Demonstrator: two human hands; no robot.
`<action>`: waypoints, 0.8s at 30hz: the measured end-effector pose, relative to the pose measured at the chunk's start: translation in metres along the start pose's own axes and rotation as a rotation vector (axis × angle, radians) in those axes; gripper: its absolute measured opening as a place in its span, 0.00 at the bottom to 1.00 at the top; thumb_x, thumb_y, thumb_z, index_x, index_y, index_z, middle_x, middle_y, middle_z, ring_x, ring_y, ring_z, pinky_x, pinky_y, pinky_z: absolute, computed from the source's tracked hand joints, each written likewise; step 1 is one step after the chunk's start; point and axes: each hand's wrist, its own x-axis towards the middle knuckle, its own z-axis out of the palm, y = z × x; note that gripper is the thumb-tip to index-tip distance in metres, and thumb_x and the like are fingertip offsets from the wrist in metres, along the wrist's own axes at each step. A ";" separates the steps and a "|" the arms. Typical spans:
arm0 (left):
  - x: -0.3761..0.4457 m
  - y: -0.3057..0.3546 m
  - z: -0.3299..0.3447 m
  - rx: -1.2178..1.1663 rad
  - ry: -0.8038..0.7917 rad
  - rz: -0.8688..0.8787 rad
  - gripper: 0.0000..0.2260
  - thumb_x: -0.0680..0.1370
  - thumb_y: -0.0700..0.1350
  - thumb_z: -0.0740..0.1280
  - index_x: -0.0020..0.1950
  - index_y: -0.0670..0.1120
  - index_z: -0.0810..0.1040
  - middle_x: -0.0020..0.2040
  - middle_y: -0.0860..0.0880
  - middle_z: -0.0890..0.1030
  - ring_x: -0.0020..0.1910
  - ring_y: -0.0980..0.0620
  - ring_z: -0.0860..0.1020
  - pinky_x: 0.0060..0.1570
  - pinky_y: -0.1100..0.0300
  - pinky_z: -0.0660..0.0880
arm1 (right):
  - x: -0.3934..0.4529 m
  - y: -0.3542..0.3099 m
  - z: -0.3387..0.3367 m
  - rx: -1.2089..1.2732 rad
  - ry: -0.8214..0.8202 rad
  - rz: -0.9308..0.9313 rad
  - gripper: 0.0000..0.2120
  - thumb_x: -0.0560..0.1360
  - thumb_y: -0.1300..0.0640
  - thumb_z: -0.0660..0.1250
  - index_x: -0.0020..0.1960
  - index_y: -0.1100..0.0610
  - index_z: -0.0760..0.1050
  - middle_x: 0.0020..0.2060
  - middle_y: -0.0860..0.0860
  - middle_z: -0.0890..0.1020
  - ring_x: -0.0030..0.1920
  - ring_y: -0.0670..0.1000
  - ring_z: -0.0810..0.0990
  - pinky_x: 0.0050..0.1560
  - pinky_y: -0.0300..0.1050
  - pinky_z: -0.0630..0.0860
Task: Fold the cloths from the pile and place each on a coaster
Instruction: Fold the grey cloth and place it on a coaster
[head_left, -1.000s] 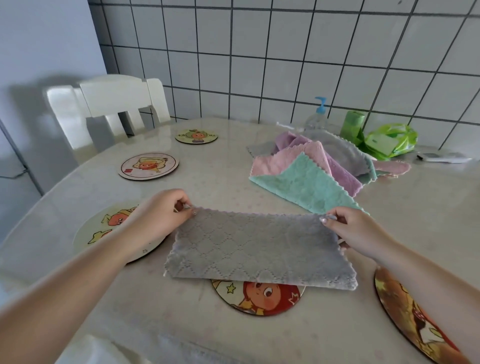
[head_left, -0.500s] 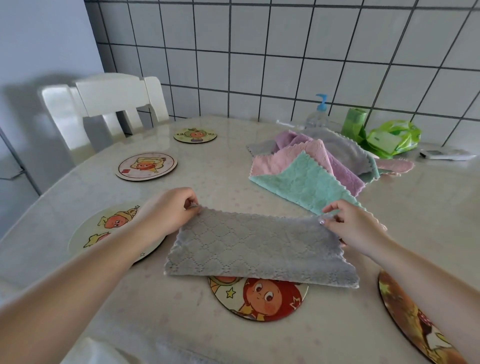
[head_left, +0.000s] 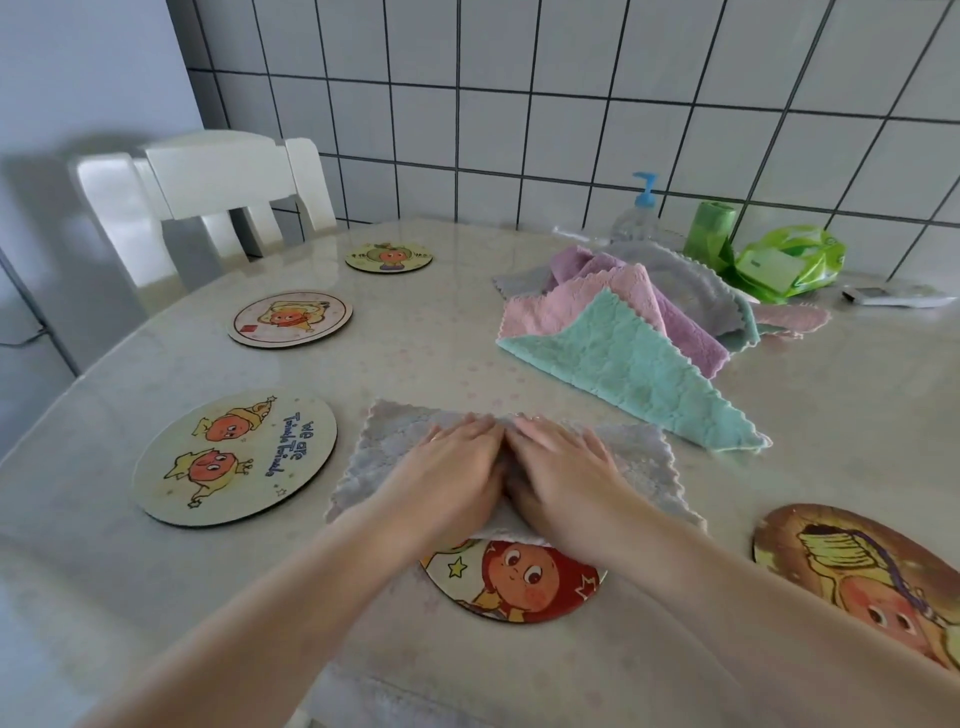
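- Grey and quilted, the folded cloth (head_left: 631, 457) lies flat on the table (head_left: 441, 338), its near edge overlapping the far part of the red-haired character coaster (head_left: 514, 582).
- The left hand (head_left: 447, 470) lies palm down on the grey cloth, fingers straight and together, pressing on its middle.
- The right hand (head_left: 563, 467) lies flat beside it, fingers straight; the two hands touch along their inner edges over the centre of the grey cloth.
- Neither hand grasps anything; both only press.
- To the left of the grey cloth, just apart from it, sits a large pale coaster (head_left: 234, 457) with two orange figures and blue lettering.
- Beyond that, further from the grey cloth, are a smaller round coaster (head_left: 290, 318) and then a still smaller one (head_left: 388, 256).
- To the right of the grey cloth, near the table's front edge, lies a brownish coaster (head_left: 852, 577), partly cut off by the picture edge.
- Behind and to the right of the grey cloth is the pile of cloths (head_left: 649, 317): teal on top in front, then pink, purple and grey; the teal corner reaches close to the grey cloth's far right corner.
- Past the pile, against the tiled wall (head_left: 571, 104), stand a pump bottle (head_left: 636, 213) with a blue top, a green roll (head_left: 709, 231) and a green packet (head_left: 784, 262).
- A white chair (head_left: 208, 208) stands at the table's far left, well away from the grey cloth.
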 end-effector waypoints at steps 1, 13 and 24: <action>-0.001 -0.001 0.004 0.045 -0.014 -0.027 0.21 0.82 0.48 0.49 0.75 0.47 0.56 0.76 0.48 0.57 0.76 0.51 0.52 0.74 0.50 0.50 | 0.001 -0.001 0.004 -0.011 -0.020 0.010 0.25 0.81 0.46 0.47 0.76 0.51 0.50 0.76 0.48 0.52 0.76 0.47 0.47 0.75 0.58 0.43; -0.033 -0.012 0.008 0.161 -0.019 -0.202 0.30 0.79 0.61 0.44 0.77 0.48 0.42 0.78 0.51 0.44 0.76 0.54 0.40 0.74 0.53 0.38 | -0.015 0.021 0.005 -0.099 -0.047 0.081 0.46 0.61 0.27 0.31 0.76 0.46 0.42 0.77 0.45 0.44 0.76 0.45 0.41 0.74 0.55 0.37; -0.057 -0.038 -0.005 0.144 -0.023 -0.351 0.38 0.71 0.69 0.36 0.76 0.50 0.40 0.76 0.54 0.40 0.74 0.57 0.37 0.73 0.48 0.35 | -0.039 0.068 0.000 -0.161 -0.065 0.146 0.47 0.60 0.25 0.27 0.75 0.44 0.38 0.76 0.45 0.40 0.75 0.45 0.39 0.75 0.51 0.41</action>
